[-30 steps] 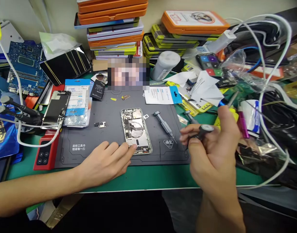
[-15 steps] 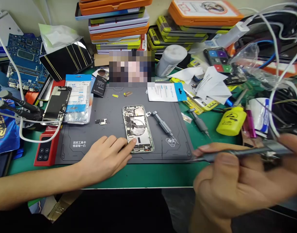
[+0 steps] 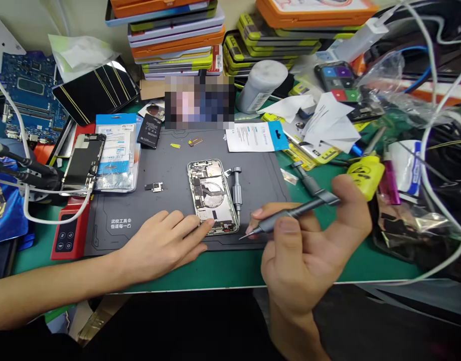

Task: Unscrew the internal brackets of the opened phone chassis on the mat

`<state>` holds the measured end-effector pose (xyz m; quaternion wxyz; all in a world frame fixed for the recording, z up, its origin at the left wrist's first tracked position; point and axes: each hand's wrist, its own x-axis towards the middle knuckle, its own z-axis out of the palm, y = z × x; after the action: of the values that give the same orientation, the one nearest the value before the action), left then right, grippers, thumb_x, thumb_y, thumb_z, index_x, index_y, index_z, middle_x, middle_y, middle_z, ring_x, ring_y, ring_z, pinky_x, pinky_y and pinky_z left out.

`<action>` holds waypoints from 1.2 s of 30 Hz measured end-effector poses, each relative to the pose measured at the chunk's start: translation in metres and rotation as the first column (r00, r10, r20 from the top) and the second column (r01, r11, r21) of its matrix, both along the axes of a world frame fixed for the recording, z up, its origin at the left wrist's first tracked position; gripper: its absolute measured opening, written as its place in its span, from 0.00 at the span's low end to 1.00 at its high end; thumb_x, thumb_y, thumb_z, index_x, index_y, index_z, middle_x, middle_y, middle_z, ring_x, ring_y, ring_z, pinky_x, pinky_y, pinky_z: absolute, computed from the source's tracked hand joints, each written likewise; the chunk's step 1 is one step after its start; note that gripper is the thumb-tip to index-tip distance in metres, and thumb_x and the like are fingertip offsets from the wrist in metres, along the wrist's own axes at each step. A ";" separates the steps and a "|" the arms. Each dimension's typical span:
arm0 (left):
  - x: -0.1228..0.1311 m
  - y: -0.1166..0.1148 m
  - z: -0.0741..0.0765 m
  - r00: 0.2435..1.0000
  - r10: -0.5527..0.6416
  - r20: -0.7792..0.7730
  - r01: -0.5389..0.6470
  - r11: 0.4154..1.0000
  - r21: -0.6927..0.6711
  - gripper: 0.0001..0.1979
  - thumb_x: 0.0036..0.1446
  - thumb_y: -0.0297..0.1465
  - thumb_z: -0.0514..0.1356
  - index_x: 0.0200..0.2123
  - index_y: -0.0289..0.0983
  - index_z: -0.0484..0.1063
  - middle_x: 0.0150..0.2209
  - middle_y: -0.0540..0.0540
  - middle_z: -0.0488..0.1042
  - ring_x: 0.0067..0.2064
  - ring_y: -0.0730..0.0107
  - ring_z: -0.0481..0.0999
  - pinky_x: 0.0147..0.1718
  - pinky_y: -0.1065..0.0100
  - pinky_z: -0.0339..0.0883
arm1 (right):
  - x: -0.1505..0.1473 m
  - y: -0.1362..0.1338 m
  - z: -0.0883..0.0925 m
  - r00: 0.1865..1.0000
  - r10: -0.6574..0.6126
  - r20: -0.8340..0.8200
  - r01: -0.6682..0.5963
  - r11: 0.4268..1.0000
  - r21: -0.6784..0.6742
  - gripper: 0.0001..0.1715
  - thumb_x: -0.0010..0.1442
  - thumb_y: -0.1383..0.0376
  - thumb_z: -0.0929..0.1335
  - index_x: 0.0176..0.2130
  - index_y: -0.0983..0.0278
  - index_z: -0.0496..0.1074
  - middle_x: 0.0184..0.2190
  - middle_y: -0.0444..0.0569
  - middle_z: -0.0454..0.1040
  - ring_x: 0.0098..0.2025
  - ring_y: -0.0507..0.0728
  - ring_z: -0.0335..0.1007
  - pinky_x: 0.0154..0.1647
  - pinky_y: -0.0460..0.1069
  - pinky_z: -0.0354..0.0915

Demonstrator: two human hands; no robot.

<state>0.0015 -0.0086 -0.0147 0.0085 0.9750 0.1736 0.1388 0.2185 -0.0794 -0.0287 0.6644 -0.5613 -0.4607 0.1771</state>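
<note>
An opened phone [image 3: 219,216] lies on the dark grey mat [image 3: 170,165], its inner parts showing. Resting at its lower left corner is my left hand [image 3: 168,240], with the index finger over the phone's edge and the thumb beside its bottom end. My right hand [image 3: 301,255] is closed around a grey screwdriver [image 3: 286,216]. That tool's tip points down and left, a little apart from the phone's lower right corner. A second screwdriver [image 3: 237,193] lies along the phone's right side. A third screwdriver [image 3: 305,178] lies right of the mat, partly behind the held one.
Left of the phone are a small metal part [image 3: 154,187] and a black battery [image 3: 150,131]. A phone screen assembly [image 3: 83,161] rests above a red device [image 3: 66,235]. Stacked cases [image 3: 177,40] stand behind. A yellow bottle [image 3: 365,175] and white cables [image 3: 426,165] crowd the right.
My right hand has moved left with the screwdriver, towards the phone. The screwdriver beside the phone has swung from slanted to nearly parallel with it. My left hand stays at the phone.
</note>
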 end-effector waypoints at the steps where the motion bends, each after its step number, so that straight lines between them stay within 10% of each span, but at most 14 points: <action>1: 0.000 0.001 0.001 1.000 -0.002 0.008 0.002 1.000 -0.010 0.20 0.82 0.36 0.53 0.66 0.29 0.67 0.45 0.44 0.79 0.40 0.63 0.74 0.33 0.60 0.69 | -0.001 0.001 -0.001 1.000 0.011 -0.003 -0.011 1.000 0.023 0.34 0.73 0.66 0.69 0.73 0.46 0.65 0.33 0.44 0.77 0.34 0.56 0.78 0.28 0.49 0.73; 10: 0.003 0.004 0.005 0.999 0.030 0.016 -0.028 0.992 -0.126 0.16 0.78 0.28 0.53 0.64 0.33 0.68 0.46 0.44 0.78 0.41 0.62 0.75 0.37 0.60 0.74 | 0.000 -0.001 -0.008 0.998 -0.045 -0.042 0.048 0.997 0.055 0.31 0.69 0.72 0.66 0.67 0.52 0.67 0.31 0.39 0.74 0.30 0.55 0.75 0.40 0.59 0.82; 13: 0.003 0.002 0.004 0.999 0.041 -0.008 -0.042 0.996 -0.076 0.17 0.78 0.28 0.52 0.66 0.33 0.67 0.45 0.44 0.78 0.39 0.61 0.74 0.36 0.61 0.73 | 0.007 -0.003 -0.006 0.995 -0.031 -0.099 0.035 0.999 0.039 0.29 0.65 0.74 0.64 0.60 0.51 0.69 0.30 0.37 0.70 0.24 0.52 0.67 0.26 0.49 0.73; 16: 0.003 0.001 0.002 0.999 0.043 -0.026 -0.044 0.998 -0.047 0.19 0.77 0.27 0.53 0.67 0.34 0.65 0.44 0.44 0.77 0.39 0.62 0.74 0.35 0.61 0.73 | 0.017 -0.001 0.000 0.980 -0.080 0.184 0.099 0.991 -0.093 0.21 0.68 0.70 0.66 0.58 0.54 0.73 0.34 0.42 0.77 0.25 0.51 0.67 0.25 0.47 0.65; 20: 0.002 0.002 0.001 0.998 0.043 -0.045 -0.046 0.997 -0.060 0.20 0.76 0.27 0.55 0.67 0.35 0.66 0.46 0.43 0.77 0.39 0.62 0.74 0.37 0.61 0.74 | 0.027 0.008 0.004 0.729 0.061 0.681 0.180 0.944 -0.278 0.17 0.72 0.63 0.70 0.59 0.59 0.78 0.48 0.51 0.87 0.33 0.54 0.80 0.33 0.50 0.71; 36: 0.002 0.002 0.001 0.998 0.017 -0.052 -0.018 0.999 -0.026 0.21 0.74 0.26 0.55 0.68 0.32 0.65 0.46 0.43 0.78 0.40 0.60 0.73 0.36 0.59 0.71 | 0.047 0.010 0.002 0.553 0.130 0.823 0.165 0.951 -0.261 0.22 0.69 0.70 0.65 0.56 0.61 0.82 0.37 0.46 0.87 0.27 0.52 0.76 0.28 0.48 0.62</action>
<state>0.0034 -0.0062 -0.0136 0.0157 0.9765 0.1841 0.1111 0.2653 -0.0693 -0.0270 0.2726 -0.6788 -0.6803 -0.0467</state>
